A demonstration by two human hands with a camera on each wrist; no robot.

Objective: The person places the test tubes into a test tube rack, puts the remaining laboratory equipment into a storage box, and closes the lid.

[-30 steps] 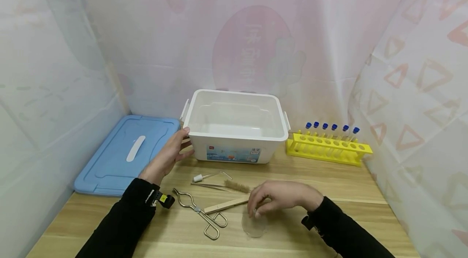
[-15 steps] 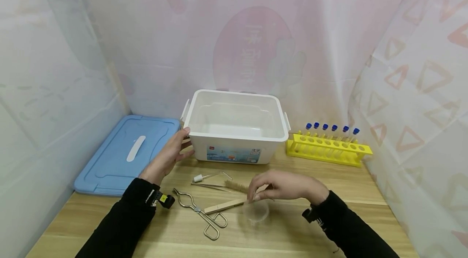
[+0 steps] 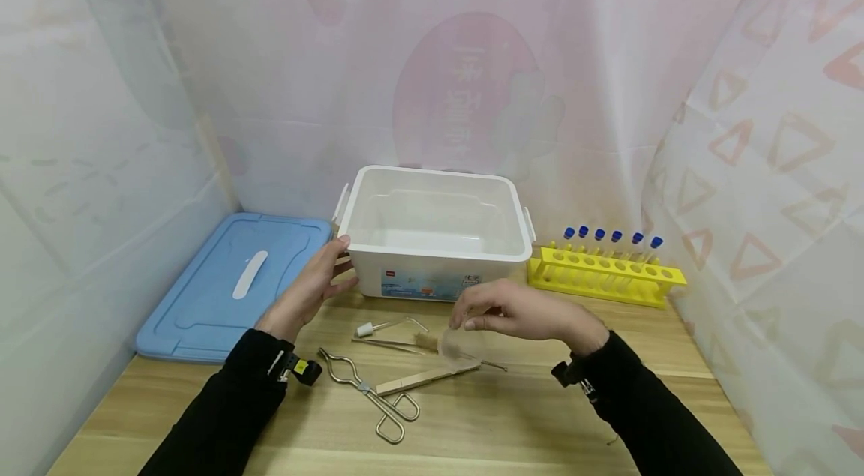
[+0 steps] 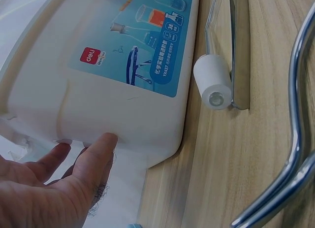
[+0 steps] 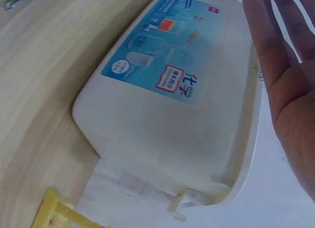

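My right hand (image 3: 523,312) pinches a clear round dish (image 3: 457,348) by its edge, above the table in front of the white plastic box (image 3: 432,258). The dish hangs tilted below the fingertips and is see-through, so its outline is faint. In the right wrist view, the right hand's fingers (image 5: 270,46) overlap the box's rim, and the dish is out of sight. My left hand (image 3: 312,285) touches the box's left front corner, thumb near the rim. In the left wrist view, extended fingers (image 4: 96,159) rest against the box wall beside its blue label (image 4: 142,46).
Nearby lie metal crucible tongs (image 3: 367,388), a wooden test tube clamp (image 3: 421,380), tweezers (image 3: 386,344), a bristle brush (image 3: 425,342) and a bent glass tube with a white stopper (image 3: 365,329). A blue lid (image 3: 216,318) is left, a yellow rack (image 3: 601,285) with blue-capped tubes right.
My right hand has lifted the clear dish off the table and carried it away from me toward the box. The left hand stays at the box's corner.
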